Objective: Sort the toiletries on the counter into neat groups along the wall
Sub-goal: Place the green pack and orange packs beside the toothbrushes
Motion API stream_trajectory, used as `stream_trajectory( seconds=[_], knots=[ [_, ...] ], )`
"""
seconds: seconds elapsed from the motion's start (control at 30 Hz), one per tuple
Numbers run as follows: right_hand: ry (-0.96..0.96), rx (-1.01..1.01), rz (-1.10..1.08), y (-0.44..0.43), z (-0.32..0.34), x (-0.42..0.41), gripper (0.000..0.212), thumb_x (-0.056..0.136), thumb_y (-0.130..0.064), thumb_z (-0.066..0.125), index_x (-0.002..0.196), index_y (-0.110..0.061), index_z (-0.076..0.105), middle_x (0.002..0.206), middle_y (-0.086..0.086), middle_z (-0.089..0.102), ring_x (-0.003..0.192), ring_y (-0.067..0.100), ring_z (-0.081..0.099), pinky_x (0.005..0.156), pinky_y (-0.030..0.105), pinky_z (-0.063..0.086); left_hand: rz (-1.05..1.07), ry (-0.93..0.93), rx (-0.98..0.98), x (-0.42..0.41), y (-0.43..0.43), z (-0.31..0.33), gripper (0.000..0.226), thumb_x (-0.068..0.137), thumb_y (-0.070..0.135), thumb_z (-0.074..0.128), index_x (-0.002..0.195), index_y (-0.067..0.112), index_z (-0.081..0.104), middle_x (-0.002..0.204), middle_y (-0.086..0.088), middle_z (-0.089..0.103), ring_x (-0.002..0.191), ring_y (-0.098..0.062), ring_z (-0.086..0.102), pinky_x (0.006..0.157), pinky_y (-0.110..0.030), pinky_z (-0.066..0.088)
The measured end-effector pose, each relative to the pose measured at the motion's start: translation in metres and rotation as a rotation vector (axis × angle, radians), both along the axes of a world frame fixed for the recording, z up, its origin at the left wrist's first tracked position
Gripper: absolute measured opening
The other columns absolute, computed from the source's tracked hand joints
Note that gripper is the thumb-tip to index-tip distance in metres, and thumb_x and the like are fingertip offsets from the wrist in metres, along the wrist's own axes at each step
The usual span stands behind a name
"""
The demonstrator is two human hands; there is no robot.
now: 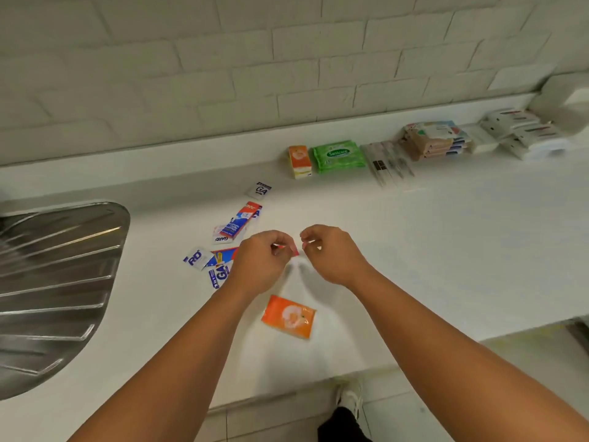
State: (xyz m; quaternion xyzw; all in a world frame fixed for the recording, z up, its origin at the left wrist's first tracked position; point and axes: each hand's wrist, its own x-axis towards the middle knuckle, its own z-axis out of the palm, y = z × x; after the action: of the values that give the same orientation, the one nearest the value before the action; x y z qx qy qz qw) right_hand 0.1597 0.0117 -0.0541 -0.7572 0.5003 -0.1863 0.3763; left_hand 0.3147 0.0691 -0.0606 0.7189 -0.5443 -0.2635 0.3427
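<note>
Both hands hover over the middle of the white counter (446, 250), fingers curled and fingertips nearly meeting. My left hand (263, 261) and my right hand (333, 255) pinch a small pinkish item (295, 252) between them; it is too blurred to identify. An orange tissue pack (288, 316) lies just below the hands. Several loose sachets (220, 260) and a red-and-blue sachet (240, 220) are scattered to the left, with one white sachet (259, 190) further back. Along the wall stand an orange pack (299, 161), a green wipes pack (338, 155), clear-wrapped sticks (389, 164), stacked packs (436, 140) and white boxes (522, 132).
A steel sink drainer (54, 282) fills the left side. The counter's front edge (287, 393) runs below my arms, with tiled floor and a shoe (350, 397) beyond it. A white block (567, 100) sits at the far right by the brick wall.
</note>
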Motion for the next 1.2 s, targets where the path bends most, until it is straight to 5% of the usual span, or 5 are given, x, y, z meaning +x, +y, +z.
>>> stream_trajectory(
  seconds=[0.17,0.33,0.63,0.8,1.2],
  knots=[
    [0.173,0.032,0.012,0.065,-0.024,-0.004,0.042,0.089,-0.029,0.065,0.129,-0.018,0.06,0.132,0.0,0.062,0.117,0.019,0.06,0.098,0.029,0.047,-0.232,-0.131,0.244,0.007,0.055,-0.017,0.051,0.085,0.027,0.076,0.133,0.026,0.058,0.135,0.005,0.059,0.12,-0.014,0.057,0.091,-0.024,0.043],
    [0.333,0.03,0.093,0.103,-0.044,-0.01,0.071,0.076,-0.038,0.078,0.137,-0.014,0.052,0.134,0.008,0.058,0.122,0.027,0.054,0.1,0.037,0.046,-0.348,-0.32,0.304,0.013,0.081,-0.038,0.078,0.076,0.025,0.083,0.145,0.022,0.047,0.145,-0.002,0.053,0.13,-0.021,0.05,0.105,-0.03,0.039],
    [0.423,-0.117,0.086,0.116,-0.062,-0.014,0.041,0.074,-0.025,0.073,0.113,-0.017,0.063,0.108,0.008,0.057,0.098,0.029,0.056,0.082,0.038,0.051,-0.358,-0.417,0.203,0.012,0.09,-0.05,0.068,0.075,0.029,0.083,0.136,0.02,0.056,0.128,-0.005,0.059,0.116,-0.024,0.056,0.098,-0.038,0.048],
    [0.254,-0.052,0.055,0.1,-0.052,-0.015,0.055,0.076,-0.008,0.069,0.128,-0.019,0.055,0.118,0.006,0.048,0.097,0.028,0.059,0.086,0.034,0.051,-0.339,-0.285,0.209,0.014,0.079,-0.046,0.062,0.076,0.034,0.083,0.132,0.024,0.06,0.122,0.0,0.056,0.109,-0.017,0.057,0.093,-0.03,0.048],
    [0.045,-0.058,0.058,-0.013,-0.016,-0.012,0.056,0.088,-0.004,0.05,0.14,-0.025,0.048,0.12,0.005,0.05,0.106,0.024,0.055,0.093,0.029,0.046,-0.2,-0.12,0.175,0.012,-0.024,-0.007,0.02,0.092,0.027,0.067,0.111,0.026,0.07,0.093,0.011,0.071,0.078,-0.003,0.063,0.066,-0.019,0.047]
  ],
)
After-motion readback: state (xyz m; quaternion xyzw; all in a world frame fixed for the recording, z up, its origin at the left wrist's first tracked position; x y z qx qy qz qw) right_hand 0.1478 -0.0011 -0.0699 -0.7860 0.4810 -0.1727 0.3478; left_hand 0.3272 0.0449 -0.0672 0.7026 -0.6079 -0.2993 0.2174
